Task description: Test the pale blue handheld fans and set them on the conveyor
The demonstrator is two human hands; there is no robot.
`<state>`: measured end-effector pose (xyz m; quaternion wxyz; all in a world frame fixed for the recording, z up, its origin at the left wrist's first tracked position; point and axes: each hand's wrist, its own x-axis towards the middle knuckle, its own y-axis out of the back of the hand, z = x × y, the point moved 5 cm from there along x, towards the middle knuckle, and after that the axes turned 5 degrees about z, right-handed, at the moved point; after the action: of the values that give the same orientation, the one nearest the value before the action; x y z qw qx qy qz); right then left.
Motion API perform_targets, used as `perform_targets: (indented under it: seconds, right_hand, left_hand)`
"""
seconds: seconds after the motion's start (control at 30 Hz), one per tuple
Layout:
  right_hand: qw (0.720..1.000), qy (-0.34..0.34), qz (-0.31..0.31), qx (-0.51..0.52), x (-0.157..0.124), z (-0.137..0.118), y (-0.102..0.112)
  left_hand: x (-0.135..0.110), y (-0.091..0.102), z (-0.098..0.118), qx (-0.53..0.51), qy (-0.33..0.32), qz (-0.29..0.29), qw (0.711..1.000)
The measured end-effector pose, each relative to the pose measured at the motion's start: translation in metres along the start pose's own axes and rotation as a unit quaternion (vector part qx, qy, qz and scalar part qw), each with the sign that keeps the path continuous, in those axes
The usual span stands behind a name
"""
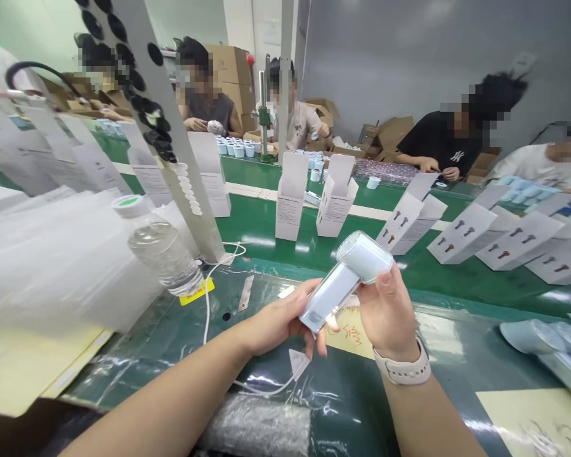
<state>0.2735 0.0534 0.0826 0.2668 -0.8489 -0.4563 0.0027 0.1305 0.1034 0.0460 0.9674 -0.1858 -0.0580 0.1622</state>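
In front of me I hold a pale blue, L-shaped handheld device, much like a small hair dryer, with a shiny clear film around it. My left hand grips the lower end of its handle. The wider head is held by my right hand, which has a white watch strap on its wrist. The device is tilted, head up and to the right, above the bench. Beneath my hands lie a sheet with red handwriting and a white cable with a small tag.
Open white boxes stand along a green conveyor. At left are a water bottle, a metal post and stacked clear bags. Bubble wrap lies nearest me; more blue devices sit right. Several people work across the line.
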Motion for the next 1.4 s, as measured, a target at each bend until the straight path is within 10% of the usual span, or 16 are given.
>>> perform_targets:
  seconds: [0.17,0.4,0.53,0.77,1.4]
  right_hand:
    - [0.998,-0.011,-0.043,0.036,-0.005,-0.01,-0.002]
    - [0.986,-0.067,-0.12,0.097,-0.011,-0.005,-0.012]
    - [0.988,-0.096,-0.087,0.085,-0.008,0.001,-0.011]
    - [0.978,-0.16,-0.045,0.127,-0.009,0.014,-0.01]
    - [0.977,-0.155,-0.018,0.146,-0.009,0.017,-0.01]
  left_hand:
    - [-0.004,-0.012,-0.001,-0.009,0.006,-0.061,0.998]
    - [-0.006,0.016,0.01,0.342,-0.176,0.138,0.913]
    - [-0.006,0.02,0.015,0.394,-0.177,0.198,0.88]
    - [-0.003,0.008,0.01,0.414,-0.053,0.152,0.896]
    - [-0.003,0.005,-0.002,0.351,-0.05,0.122,0.927]
